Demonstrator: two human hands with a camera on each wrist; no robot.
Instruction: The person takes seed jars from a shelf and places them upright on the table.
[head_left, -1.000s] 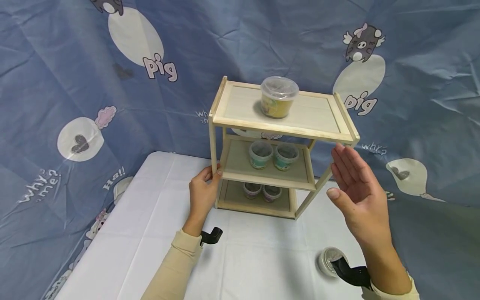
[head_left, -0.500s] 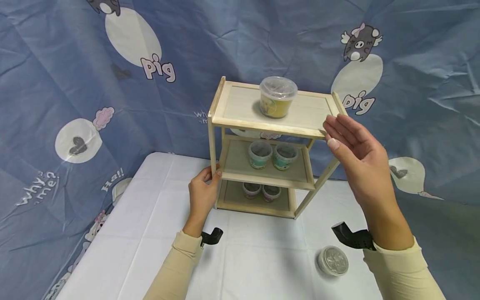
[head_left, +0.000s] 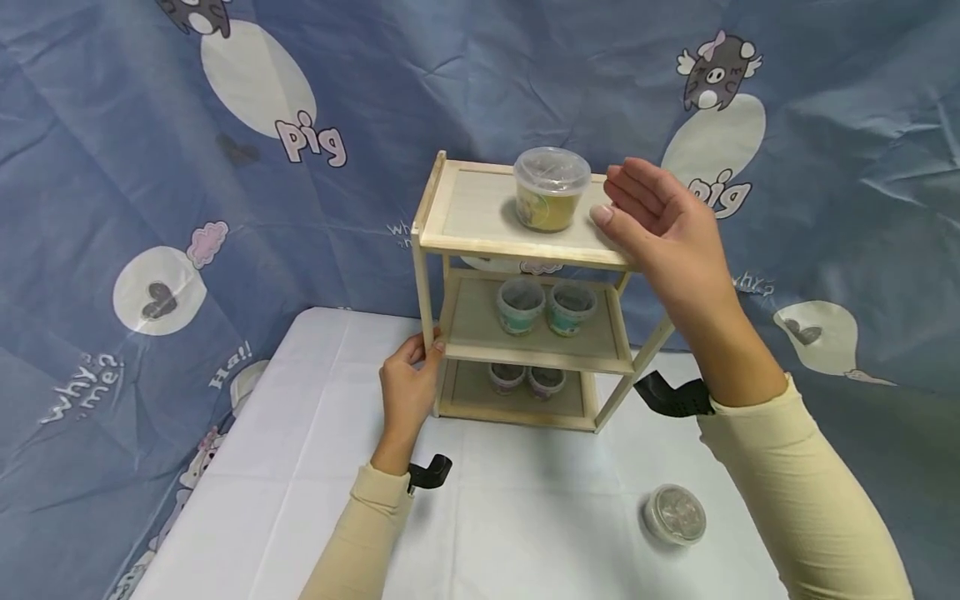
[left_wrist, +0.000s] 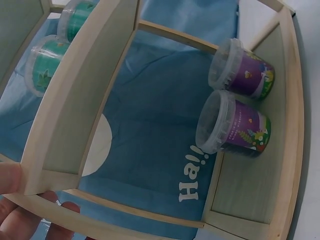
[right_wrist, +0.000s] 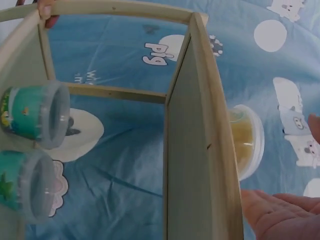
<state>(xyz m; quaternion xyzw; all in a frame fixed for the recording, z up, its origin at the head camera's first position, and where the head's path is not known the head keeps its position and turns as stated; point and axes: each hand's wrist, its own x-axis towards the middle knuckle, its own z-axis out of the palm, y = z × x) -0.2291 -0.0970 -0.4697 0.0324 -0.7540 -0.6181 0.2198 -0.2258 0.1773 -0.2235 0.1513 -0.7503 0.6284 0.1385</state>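
Note:
A three-tier wooden shelf (head_left: 472, 200) stands on the white table. My left hand (head_left: 407, 383) grips its left front post at the middle tier. On the top tier sits a clear-lidded tub with yellow contents (head_left: 550, 196). Just right of that tub, my right hand (head_left: 663, 221) is raised over the tier's right end, fingers extended, palm toward the tub and nothing held. Two green-labelled tubs (head_left: 520, 308) stand side by side on the middle tier. Below, on the bottom tier, are two purple-labelled tubs (left_wrist: 245, 125), plainer in the left wrist view.
Another lidded round tub (head_left: 675, 515) stands on the white tablecloth (head_left: 525, 508) at the front right. Behind the shelf and along both sides hangs a blue printed cloth (head_left: 487, 83). Each wrist carries a black camera mount (head_left: 430, 472).
My right hand has risen and moved left, from beside the shelf's right post to over the top tier near the yellow tub. The left hand keeps its grip on the post.

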